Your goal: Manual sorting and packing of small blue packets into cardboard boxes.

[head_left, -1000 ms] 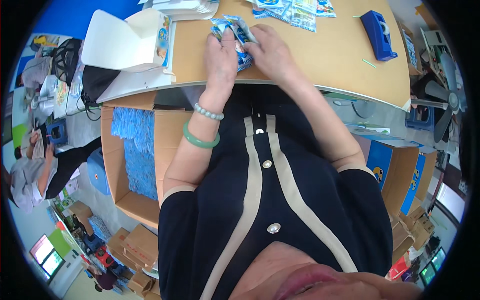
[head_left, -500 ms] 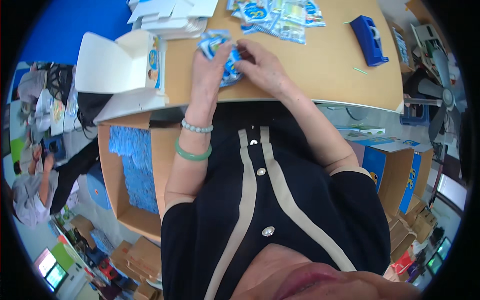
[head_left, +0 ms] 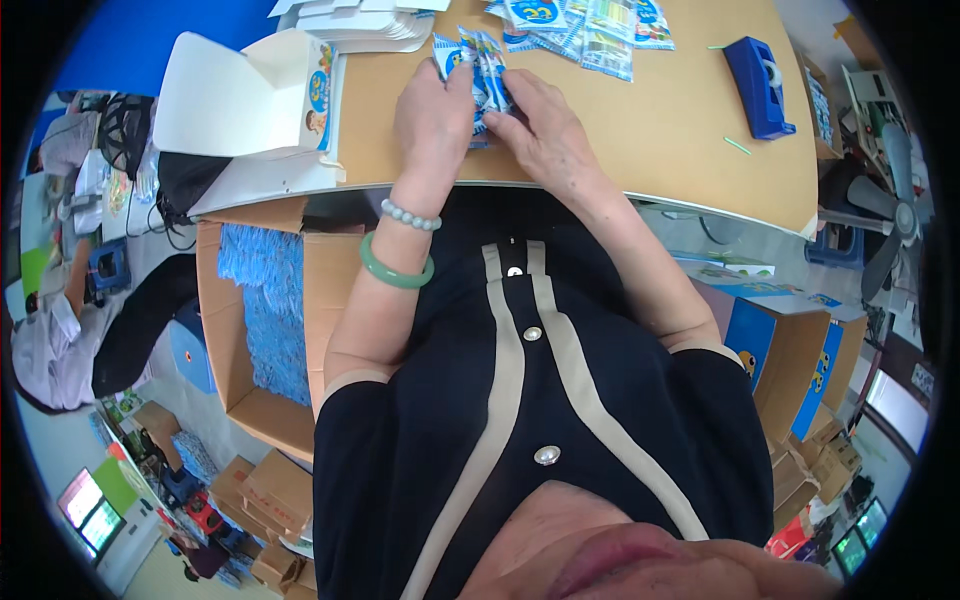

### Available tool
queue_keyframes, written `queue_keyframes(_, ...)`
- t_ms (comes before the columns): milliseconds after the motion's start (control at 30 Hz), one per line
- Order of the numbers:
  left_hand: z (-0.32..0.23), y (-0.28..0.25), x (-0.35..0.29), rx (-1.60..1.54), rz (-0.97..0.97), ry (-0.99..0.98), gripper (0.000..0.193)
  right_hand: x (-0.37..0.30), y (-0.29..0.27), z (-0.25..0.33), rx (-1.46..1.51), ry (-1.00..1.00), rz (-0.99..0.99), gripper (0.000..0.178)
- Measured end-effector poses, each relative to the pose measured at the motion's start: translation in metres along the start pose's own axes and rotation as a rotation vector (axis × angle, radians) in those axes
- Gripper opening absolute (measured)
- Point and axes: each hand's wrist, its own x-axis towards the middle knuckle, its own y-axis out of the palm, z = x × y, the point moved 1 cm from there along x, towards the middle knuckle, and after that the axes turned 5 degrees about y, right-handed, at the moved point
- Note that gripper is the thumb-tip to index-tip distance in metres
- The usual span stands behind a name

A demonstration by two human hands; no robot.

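Note:
Between my hands, over the near part of the tan table (head_left: 690,140), is a small bunch of blue-and-white plastic packets (head_left: 488,75), standing on edge. My left hand (head_left: 435,115) is closed round their left side, its fingertips partly hidden behind them. On the other side my right hand (head_left: 545,125) grips them between thumb and fingers. A pile of similar packets (head_left: 590,35), some with clear windows, lies beyond my right hand. To the left stands an open white box (head_left: 250,95) with a printed blue side and its lid folded back.
A stack of flat white cartons (head_left: 370,30) lies at the far left. A blue tape dispenser (head_left: 758,88) and a thin green strip (head_left: 737,146) are on the right. Below the table's left edge stands a cardboard box (head_left: 330,330) full of blue packets. A person (head_left: 70,340) sits farther left.
The bunch of packets is now more upright and squared between my hands, and both hands have closed in on its sides. The whole view has shifted slightly.

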Motion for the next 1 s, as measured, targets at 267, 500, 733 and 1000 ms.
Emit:
queue_keyframes(267,0.011,-0.007,-0.007,-0.303,0.066,-0.001,0.031,0.005,0.004,0.003,0.072,-0.13,0.142,0.04)
queue_keyframes(500,0.024,-0.012,-0.013,-0.383,-0.006,-0.071,0.033,0.036,-0.035,-0.014,-0.022,0.294,0.001,0.041)
queue_keyframes(733,0.01,-0.011,-0.016,-0.422,-0.017,-0.167,0.031,0.111,-0.08,-0.083,-0.63,0.641,-0.347,0.034)
queue_keyframes(1000,0.01,-0.022,-0.02,-0.636,0.025,-0.2,0.028,0.106,-0.138,-0.148,0.288,0.583,-0.486,0.032)
